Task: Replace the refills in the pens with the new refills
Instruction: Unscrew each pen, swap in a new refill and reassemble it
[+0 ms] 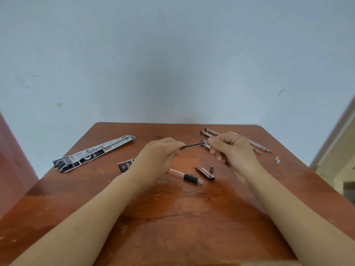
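Above the table's middle, my left hand and my right hand hold one thin dark refill between them, each pinching an end. Below the hands lies an opened pen barrel, clear with a black grip. Its cap lies just to the right, with the small metal tip cone beside it. Behind my right hand, several pens and thin clear refills lie at the table's far right, partly hidden by my fingers.
A long black-and-white refill package lies at the far left of the brown wooden table. A torn piece of package sits beside my left wrist. Two tiny white caps rest near the right edge. A pale wall stands behind.
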A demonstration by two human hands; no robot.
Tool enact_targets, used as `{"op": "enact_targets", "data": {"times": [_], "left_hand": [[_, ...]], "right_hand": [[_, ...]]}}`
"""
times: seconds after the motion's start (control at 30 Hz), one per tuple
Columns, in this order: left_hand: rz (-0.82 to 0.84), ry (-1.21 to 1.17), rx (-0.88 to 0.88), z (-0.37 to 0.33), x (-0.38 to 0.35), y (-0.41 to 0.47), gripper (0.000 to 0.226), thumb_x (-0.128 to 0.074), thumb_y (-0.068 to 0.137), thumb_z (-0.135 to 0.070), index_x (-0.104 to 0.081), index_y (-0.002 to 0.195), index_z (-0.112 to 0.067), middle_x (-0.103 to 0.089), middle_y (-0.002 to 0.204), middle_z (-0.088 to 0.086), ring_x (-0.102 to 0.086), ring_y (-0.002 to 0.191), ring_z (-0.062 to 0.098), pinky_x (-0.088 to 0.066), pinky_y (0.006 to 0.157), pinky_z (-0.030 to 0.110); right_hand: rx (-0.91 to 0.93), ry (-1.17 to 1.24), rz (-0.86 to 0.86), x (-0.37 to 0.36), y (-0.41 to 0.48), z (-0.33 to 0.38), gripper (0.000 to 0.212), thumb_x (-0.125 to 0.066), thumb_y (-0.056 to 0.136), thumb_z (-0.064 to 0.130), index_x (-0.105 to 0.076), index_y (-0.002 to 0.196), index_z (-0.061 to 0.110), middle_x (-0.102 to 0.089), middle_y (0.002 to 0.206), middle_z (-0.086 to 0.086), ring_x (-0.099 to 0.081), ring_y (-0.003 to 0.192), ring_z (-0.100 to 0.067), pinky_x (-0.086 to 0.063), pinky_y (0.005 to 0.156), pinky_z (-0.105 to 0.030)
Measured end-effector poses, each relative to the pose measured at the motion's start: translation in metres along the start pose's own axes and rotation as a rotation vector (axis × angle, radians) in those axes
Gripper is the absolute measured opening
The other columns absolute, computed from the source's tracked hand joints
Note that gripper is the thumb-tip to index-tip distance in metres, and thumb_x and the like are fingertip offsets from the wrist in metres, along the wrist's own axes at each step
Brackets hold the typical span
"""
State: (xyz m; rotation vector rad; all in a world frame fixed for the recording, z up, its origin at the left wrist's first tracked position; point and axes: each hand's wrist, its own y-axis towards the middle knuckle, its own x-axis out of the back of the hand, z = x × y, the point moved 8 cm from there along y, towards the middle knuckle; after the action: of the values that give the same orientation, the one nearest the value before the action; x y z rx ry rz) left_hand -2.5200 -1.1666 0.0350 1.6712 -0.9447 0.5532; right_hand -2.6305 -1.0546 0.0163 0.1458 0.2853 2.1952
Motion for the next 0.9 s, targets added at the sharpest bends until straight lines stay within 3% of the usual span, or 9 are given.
{"op": "enact_targets", "data": {"times": [0.13,0.23,0.47,0.6,0.7,0.83,0.9], "left_hand": [[0.012,-0.028,-0.002,0.000,0.001,0.002,0.023,-0.048,0.087,0.005,-0.066,0.100,-0.002,-0.039,0.064,-0.024,-0.039,0.055,-0.006,-0.030,0.058,0.006],[0.010,-0.069,-0.004,-0.002,0.003,0.002,0.021,-0.048,0.087,0.005,-0.067,0.093,-0.001,-0.037,0.061,-0.027,-0.040,0.053,-0.004,-0.035,0.059,0.005],[0.034,-0.089,0.021,-0.006,-0.001,0.004,0.022,-0.045,0.089,0.003,-0.066,0.096,-0.002,-0.041,0.060,-0.025,-0.040,0.047,0.000,-0.044,0.060,0.027],[0.098,-0.113,0.043,-0.008,-0.004,0.003,0.025,-0.041,0.090,0.002,-0.064,0.097,-0.004,-0.055,0.070,-0.012,-0.048,0.057,-0.011,-0.037,0.058,0.009],[0.137,-0.126,0.043,-0.012,-0.006,0.002,0.024,-0.040,0.091,0.001,-0.063,0.088,-0.005,-0.056,0.069,-0.006,-0.047,0.057,-0.011,-0.034,0.057,0.006],[0.147,-0.065,0.158,0.014,-0.003,-0.002,0.024,-0.040,0.093,-0.005,-0.059,0.079,-0.011,-0.051,0.061,-0.011,-0.041,0.044,0.001,-0.034,0.052,0.011],[0.085,-0.085,0.231,0.032,0.003,-0.004,0.023,-0.041,0.092,-0.004,-0.060,0.080,-0.007,-0.052,0.059,-0.011,-0.045,0.046,0.001,-0.032,0.049,0.013]], "right_hand": [[0.001,0.029,-0.003,-0.001,0.001,-0.001,0.027,-0.060,0.083,0.006,-0.059,0.057,0.013,-0.057,0.043,0.004,-0.040,0.036,-0.003,-0.033,0.039,-0.013],[0.011,0.050,0.007,0.000,0.002,0.000,0.023,-0.058,0.084,0.006,-0.059,0.061,0.010,-0.057,0.045,0.004,-0.041,0.037,-0.003,-0.033,0.039,-0.014],[0.009,0.065,0.018,0.006,0.005,0.003,0.022,-0.057,0.083,0.002,-0.059,0.061,0.005,-0.058,0.044,0.003,-0.041,0.037,-0.003,-0.032,0.039,-0.013],[0.011,0.073,0.040,0.009,0.003,0.009,0.022,-0.056,0.082,0.001,-0.061,0.061,0.005,-0.057,0.043,0.003,-0.041,0.036,-0.004,-0.034,0.038,-0.013],[-0.003,0.074,0.044,0.009,0.005,0.010,0.026,-0.055,0.083,-0.001,-0.062,0.059,0.007,-0.055,0.042,0.003,-0.039,0.035,-0.004,-0.033,0.038,-0.012],[0.007,0.301,-0.253,0.071,0.012,0.015,0.025,-0.052,0.086,0.002,-0.061,0.064,0.009,-0.054,0.043,0.007,-0.039,0.037,-0.003,-0.033,0.039,-0.011],[0.051,0.168,-0.430,0.113,0.010,0.018,0.021,-0.053,0.086,0.002,-0.060,0.068,0.009,-0.057,0.047,0.005,-0.043,0.037,-0.002,-0.036,0.042,-0.013]]}}
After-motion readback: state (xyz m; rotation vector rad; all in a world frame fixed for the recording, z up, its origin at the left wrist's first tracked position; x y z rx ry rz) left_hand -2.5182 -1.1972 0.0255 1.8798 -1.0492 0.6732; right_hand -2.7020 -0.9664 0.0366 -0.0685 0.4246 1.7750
